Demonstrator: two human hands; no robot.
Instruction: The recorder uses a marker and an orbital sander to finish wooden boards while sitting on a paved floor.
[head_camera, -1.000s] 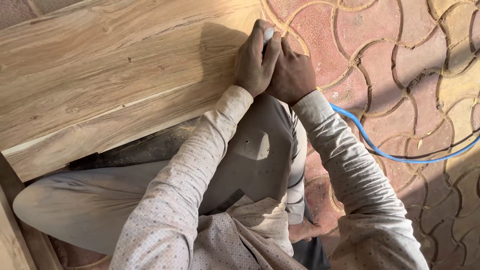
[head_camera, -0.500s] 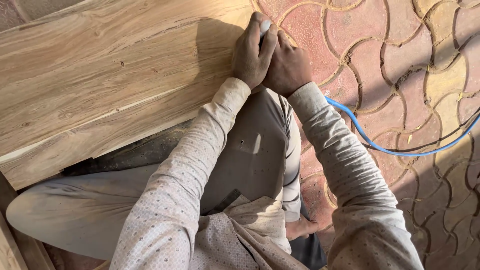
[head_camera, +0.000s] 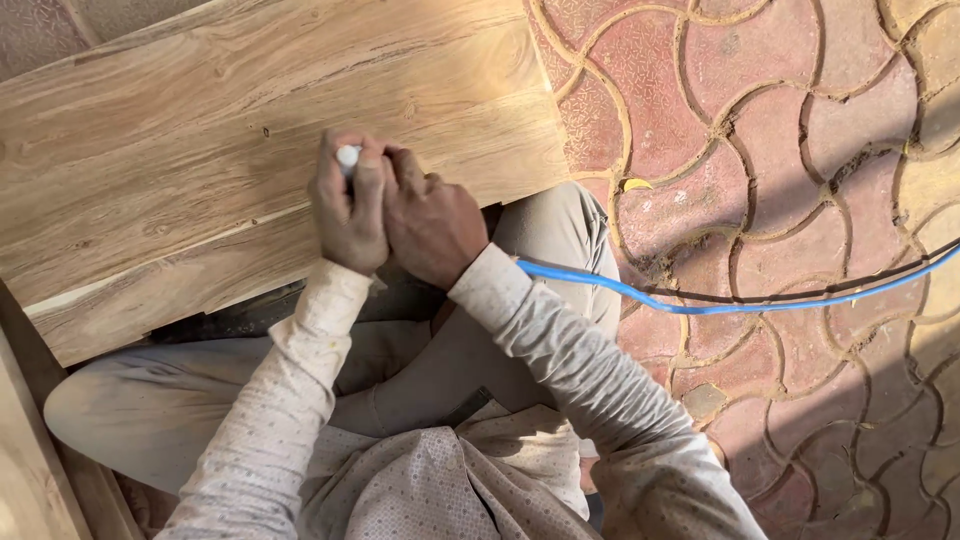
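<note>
A wide pale wooden panel (head_camera: 200, 130) of glued boards lies across my lap. My left hand (head_camera: 345, 210) is clenched around a small white cylindrical object (head_camera: 347, 156) pressed onto the panel's surface. My right hand (head_camera: 432, 222) wraps over the left hand and the object from the right. Both hands sit near the panel's near edge, left of its right end. Most of the white object is hidden inside my fingers.
A blue cable (head_camera: 720, 300) and a thin dark one run from my right forearm across the red interlocking paving (head_camera: 760, 150) to the right. Another wooden board edge (head_camera: 30, 460) stands at the lower left. My crossed legs (head_camera: 150, 400) lie under the panel.
Both hands, still clasped on the white object, have slid left along the panel, away from its right end. The cable has shifted with them.
</note>
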